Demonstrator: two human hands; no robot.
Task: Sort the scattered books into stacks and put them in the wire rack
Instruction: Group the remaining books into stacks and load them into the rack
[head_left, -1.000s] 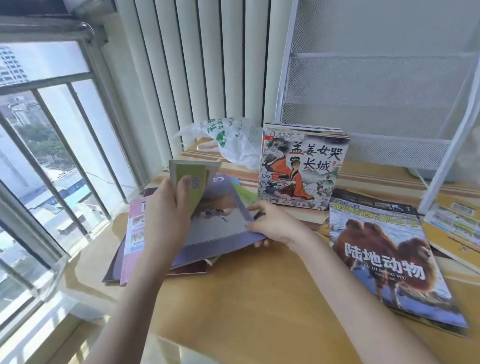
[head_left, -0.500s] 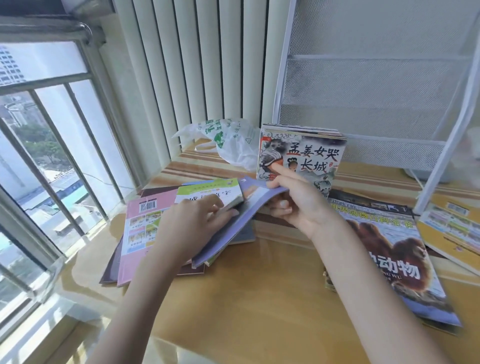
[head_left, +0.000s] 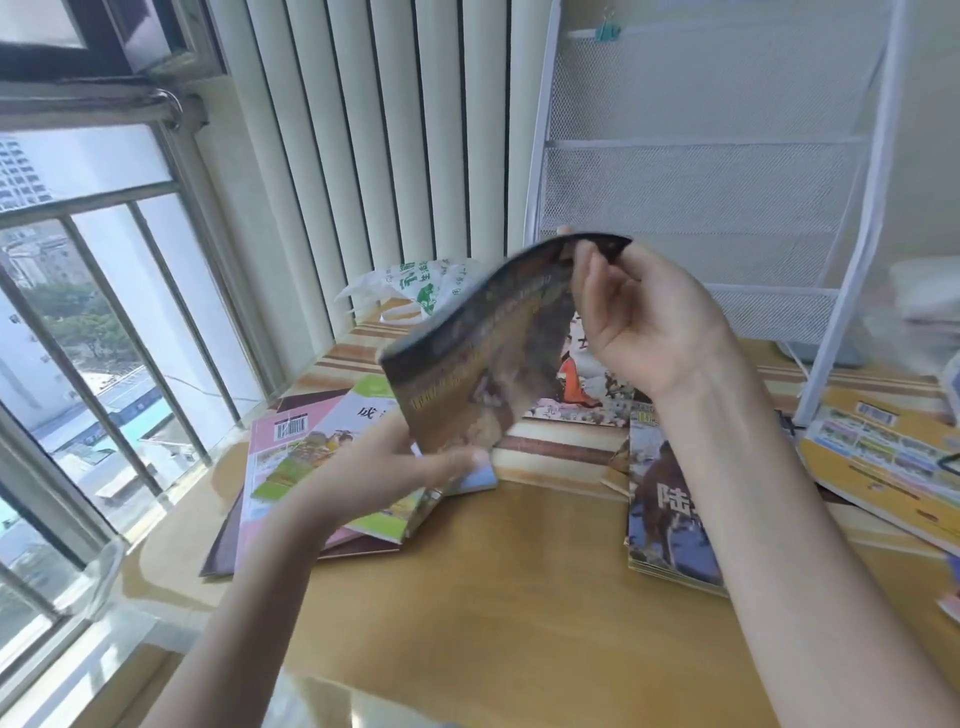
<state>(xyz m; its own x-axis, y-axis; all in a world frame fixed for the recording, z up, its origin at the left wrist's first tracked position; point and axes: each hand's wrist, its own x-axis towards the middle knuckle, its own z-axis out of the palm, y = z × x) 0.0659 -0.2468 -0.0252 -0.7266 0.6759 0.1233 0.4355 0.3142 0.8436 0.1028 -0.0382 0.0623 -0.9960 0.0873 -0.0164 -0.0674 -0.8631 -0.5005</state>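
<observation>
Head view: dark book lifted between both hands over desk

Head camera shows right hand pinching the top edge of a dark-covered book, fingers curled over it. Book is bent, raised above the desk, long axis running from upper right down to lower left, cover facing the camera, blurred. Left hand grips the book's lower corner, thumb on the front. Under it a pile of books lies flat, pink cover showing. Camel book lies flat at right, partly behind the right forearm. Storybook stack stands behind. White mesh rack stands at the back; no books visible in its tiers. Plastic bag beside the blinds.
</observation>
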